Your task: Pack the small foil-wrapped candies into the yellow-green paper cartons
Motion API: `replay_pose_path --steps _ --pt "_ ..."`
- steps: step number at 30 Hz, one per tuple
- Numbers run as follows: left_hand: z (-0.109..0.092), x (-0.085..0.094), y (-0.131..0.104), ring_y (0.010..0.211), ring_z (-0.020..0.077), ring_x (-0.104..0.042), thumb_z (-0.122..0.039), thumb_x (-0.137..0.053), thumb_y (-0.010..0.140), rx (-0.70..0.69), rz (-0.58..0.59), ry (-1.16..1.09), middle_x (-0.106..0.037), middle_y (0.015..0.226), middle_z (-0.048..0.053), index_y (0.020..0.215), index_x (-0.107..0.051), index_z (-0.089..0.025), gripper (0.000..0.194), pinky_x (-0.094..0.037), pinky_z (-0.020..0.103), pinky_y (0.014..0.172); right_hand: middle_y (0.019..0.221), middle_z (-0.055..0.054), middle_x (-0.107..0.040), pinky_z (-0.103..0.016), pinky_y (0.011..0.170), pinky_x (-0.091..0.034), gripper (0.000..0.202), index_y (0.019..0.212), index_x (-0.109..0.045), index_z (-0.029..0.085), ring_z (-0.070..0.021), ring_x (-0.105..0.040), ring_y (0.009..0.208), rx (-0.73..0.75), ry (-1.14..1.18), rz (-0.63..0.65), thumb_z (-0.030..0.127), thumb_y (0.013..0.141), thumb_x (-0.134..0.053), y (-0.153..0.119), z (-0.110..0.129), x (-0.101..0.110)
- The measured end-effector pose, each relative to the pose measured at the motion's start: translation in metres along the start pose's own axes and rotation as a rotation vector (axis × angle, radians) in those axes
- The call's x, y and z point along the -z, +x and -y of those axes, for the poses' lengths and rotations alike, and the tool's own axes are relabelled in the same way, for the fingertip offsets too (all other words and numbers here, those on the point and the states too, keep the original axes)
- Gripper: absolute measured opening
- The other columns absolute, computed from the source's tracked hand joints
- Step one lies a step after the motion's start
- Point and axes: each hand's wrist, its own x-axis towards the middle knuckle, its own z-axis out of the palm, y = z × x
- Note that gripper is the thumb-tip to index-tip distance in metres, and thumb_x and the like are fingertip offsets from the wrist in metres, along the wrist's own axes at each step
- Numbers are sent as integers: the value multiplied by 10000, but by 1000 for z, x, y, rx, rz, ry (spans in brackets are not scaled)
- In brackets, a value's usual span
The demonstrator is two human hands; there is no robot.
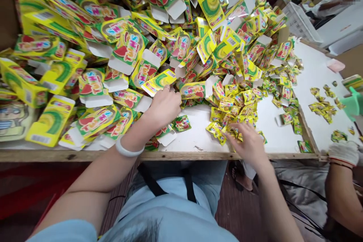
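My left hand [166,107] is closed at the left end of a small printed candy carton [194,90], whose white flap stands open toward the right. Its fingertips are mostly hidden, beside another yellow carton [160,82]. Over the near edge of a heap of small yellow wrapped candies [227,115], my right hand [248,143] is held low with fingers apart and bent. Its fingertips touch or hover just over the packets; which of the two I cannot tell. A single green candy packet [182,123] lies on the white tabletop [195,136] between my hands.
A large pile of open-ended cartons [130,49] covers the left and back. A wooden rim [113,155] runs along the front, and a wooden divider [304,124] stands at right. Beyond it are loose candies [323,109], a green scoop-like object [353,104] and another person's gloved hand [343,153].
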Motion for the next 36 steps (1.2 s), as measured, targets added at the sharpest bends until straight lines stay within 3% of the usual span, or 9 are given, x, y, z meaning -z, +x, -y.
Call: replay_pose_path --steps 5,8,11,15,20,25,30,32,36 --pt "4 12 4 977 334 -679 -205 -457 918 7 10 -24 -737 886 183 930 -722 -113 281 -525 395 783 1138 -162 -660 -508 943 -482 465 1273 -605 179 -342 -557 1107 175 -5 179 469 910 -623 8 61 -55" --pt "4 14 5 967 340 -692 -219 -445 944 25 -2 -34 -735 916 186 1018 -692 -110 280 -523 405 781 1236 -169 -642 -527 985 -471 497 1342 -563 188 -351 -538 1182 247 80 213 418 906 -627 27 91 -72" --pt "8 15 6 919 312 -703 -216 -443 961 82 -101 -201 -731 935 165 1132 -634 -107 278 -517 402 803 1275 -148 -656 -499 951 -501 335 1257 -613 206 -337 -570 1192 285 222 213 267 933 -553 48 112 -77" --pt "13 13 11 814 204 -695 -197 -500 954 0 -178 -797 -730 888 69 1161 -600 -148 235 -515 313 781 1054 -120 -738 -406 776 -575 240 1101 -639 220 -258 -699 937 207 353 126 214 971 -437 56 107 -65" --pt "-18 -6 17 763 172 -675 -370 -634 908 -108 -85 -1464 -707 853 46 1065 -614 -150 271 -534 294 714 763 -9 -689 -276 479 -551 205 974 -583 219 -183 -702 633 -373 1091 -199 412 912 -610 50 83 -51" --pt "-48 -26 13 1169 229 -590 -404 -706 839 -162 -227 -1563 -600 1238 137 868 -611 -152 272 -518 340 921 782 -25 -710 -352 567 -629 333 980 -638 216 -203 -715 673 -459 1310 -143 498 815 -703 52 90 -47" --pt "-49 -30 16 841 159 -641 -435 -710 834 -110 -151 -1644 -665 930 52 864 -581 -156 308 -527 304 787 891 -23 -710 -381 643 -644 357 1026 -600 243 -212 -740 785 -376 1349 -66 572 886 -591 45 91 -43" --pt "-53 -31 16 802 146 -630 -420 -712 829 -110 -186 -1639 -658 874 37 856 -601 -152 291 -520 291 773 993 -30 -707 -358 640 -638 393 1087 -552 260 -201 -737 810 -347 1315 -53 603 896 -560 44 96 -45" --pt "-58 -37 15 833 153 -640 -358 -715 824 -174 -232 -1589 -652 875 44 821 -590 -156 238 -526 281 773 928 -15 -701 -309 600 -607 348 1023 -527 255 -146 -673 614 -421 1156 -258 540 865 -647 50 107 -44"
